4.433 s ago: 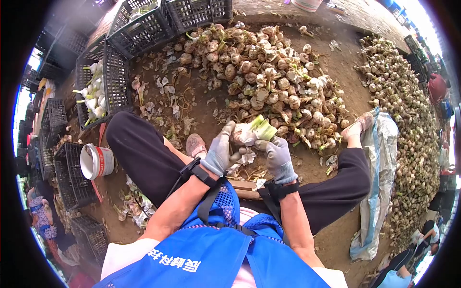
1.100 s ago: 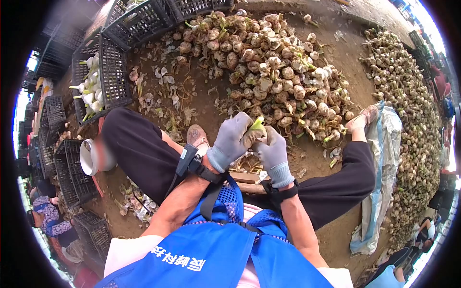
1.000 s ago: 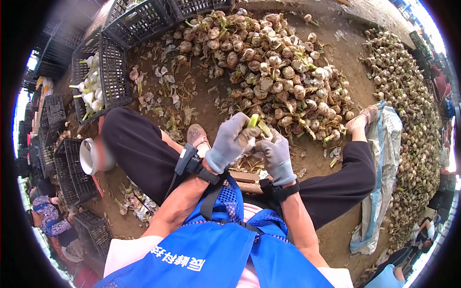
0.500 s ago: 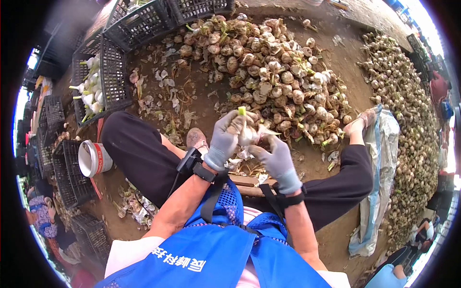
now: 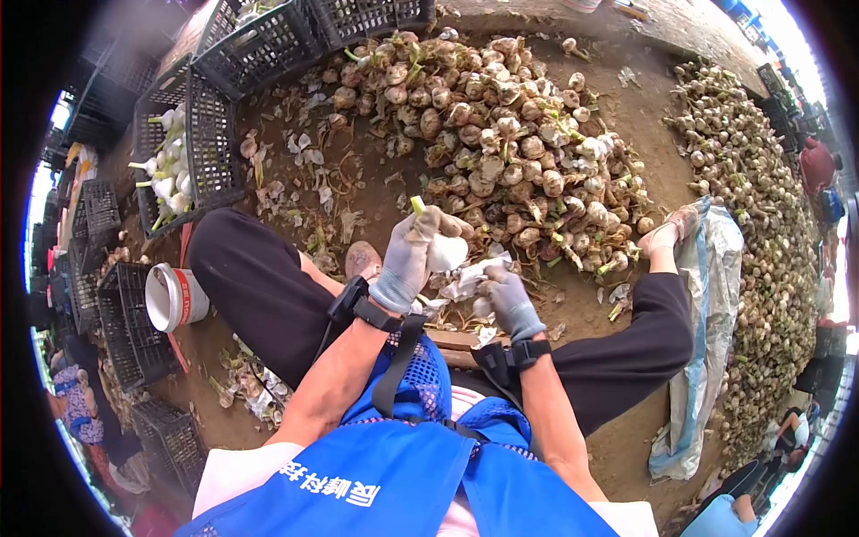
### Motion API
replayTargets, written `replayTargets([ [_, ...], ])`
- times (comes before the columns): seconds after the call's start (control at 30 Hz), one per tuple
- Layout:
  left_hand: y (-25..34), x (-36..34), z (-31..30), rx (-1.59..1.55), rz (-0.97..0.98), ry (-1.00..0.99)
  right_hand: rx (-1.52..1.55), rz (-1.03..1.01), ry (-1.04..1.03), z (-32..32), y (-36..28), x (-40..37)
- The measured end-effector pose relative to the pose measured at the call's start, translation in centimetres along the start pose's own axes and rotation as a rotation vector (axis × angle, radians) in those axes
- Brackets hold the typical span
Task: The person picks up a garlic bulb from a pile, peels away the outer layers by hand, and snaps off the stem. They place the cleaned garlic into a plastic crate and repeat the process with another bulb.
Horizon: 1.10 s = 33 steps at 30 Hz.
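My left hand [image 5: 407,255], in a grey-white glove, is closed around a garlic bulb [image 5: 447,253]. The bulb's lower side shows clean and white, and its cut green stem [image 5: 418,205] sticks up past my fingers. To the right and a little lower, my gloved right hand [image 5: 512,300] is apart from the bulb, its fingers bent in on loose papery garlic skin [image 5: 470,281]. Just beyond both hands spreads a heap of unpeeled garlic [image 5: 510,152], brownish with dry husks.
A black crate [image 5: 213,143] at the left has white garlic beside it. A white bucket [image 5: 176,297] stands by my left knee. A pale plastic sack [image 5: 702,340] lies at my right, before a larger garlic pile [image 5: 761,233]. Other people sit at the edges.
My hands have moved apart: the left a little to the left with the bulb, the right slightly down. Skin has come off the bulb, and its white surface shows more.
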<state>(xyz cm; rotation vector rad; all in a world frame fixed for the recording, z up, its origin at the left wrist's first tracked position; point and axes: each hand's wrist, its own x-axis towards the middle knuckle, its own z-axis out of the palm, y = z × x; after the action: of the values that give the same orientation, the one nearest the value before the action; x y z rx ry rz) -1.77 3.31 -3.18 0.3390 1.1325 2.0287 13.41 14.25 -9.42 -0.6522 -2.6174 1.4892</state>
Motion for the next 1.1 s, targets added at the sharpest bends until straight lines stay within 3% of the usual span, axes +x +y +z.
replayTargets([
  [0.03,0.2,0.0,-0.2,-0.039,-0.017,-0.055,0.361,0.262,0.11,-0.1,-1.0,0.4],
  [0.07,0.4,0.0,-0.2,-0.08,-0.034,-0.112,0.373,0.222,0.203,-0.8,-1.4,0.5],
  [0.1,0.9,-0.1,0.1,-0.078,-0.036,-0.111,0.511,0.321,0.185,-2.7,-3.8,0.6],
  [0.17,2.0,0.2,1.1,0.204,-0.081,-0.159,0.982,0.354,0.104,-4.9,-7.5,0.3],
  [0.2,0.3,0.8,0.4,0.211,-0.002,-0.179,1.157,0.29,0.092,-4.5,-7.6,0.1],
  [0.23,-0.5,0.5,0.2,0.206,-0.009,-0.183,1.096,0.393,0.107,-4.5,-8.6,0.1],
  [0.3,-1.0,-0.3,-0.2,0.136,-0.245,0.007,1.225,0.459,0.09,-2.4,-7.4,0.4],
  [0.37,-0.6,-0.8,0.5,0.061,-0.308,0.109,1.183,0.479,0.083,-1.8,-7.9,0.7],
  [0.43,-0.7,-1.1,0.7,0.384,-0.119,0.105,1.108,0.539,0.091,-1.4,-8.0,1.4],
  [0.5,-1.7,-0.6,0.3,0.37,-0.033,0.121,0.96,0.523,0.105,-1.7,-8.2,1.5],
  [0.6,-1.3,-0.3,0.0,0.089,-0.286,0.271,1.011,0.402,0.229,-1.5,-7.3,1.2],
  [0.63,-1.0,-0.3,0.0,0.089,-0.285,0.274,1.123,0.49,0.282,-1.1,-5.7,0.9],
  [0.7,-0.4,-0.1,0.0,0.146,-0.194,0.341,0.481,0.476,0.245,-0.4,-1.8,0.6],
  [0.83,-0.8,0.0,0.2,0.228,-0.049,0.312,0.563,0.492,0.247,-2.6,-5.4,0.5],
  [0.9,-0.9,-0.1,0.6,0.184,-0.006,0.295,0.402,0.252,0.189,-2.2,-7.7,0.8],
  [0.93,-1.0,-0.4,1.0,0.298,0.021,0.288,0.346,0.245,0.217,-1.7,-8.5,0.7],
  [0.97,-1.0,-0.7,1.5,0.412,0.049,0.282,0.011,0.081,0.301,-1.2,-8.5,1.0],
  [1.0,-1.0,-1.2,2.1,0.354,0.137,0.181,-0.003,0.094,0.327,-0.7,-8.2,1.4],
  [1.03,-1.0,-0.9,1.5,0.884,0.546,0.089,-0.016,0.112,0.352,-0.2,-7.9,1.8],
  [1.1,-1.0,-1.3,1.0,0.393,0.225,0.031,0.476,0.289,0.259,-0.3,-6.6,2.1],
])
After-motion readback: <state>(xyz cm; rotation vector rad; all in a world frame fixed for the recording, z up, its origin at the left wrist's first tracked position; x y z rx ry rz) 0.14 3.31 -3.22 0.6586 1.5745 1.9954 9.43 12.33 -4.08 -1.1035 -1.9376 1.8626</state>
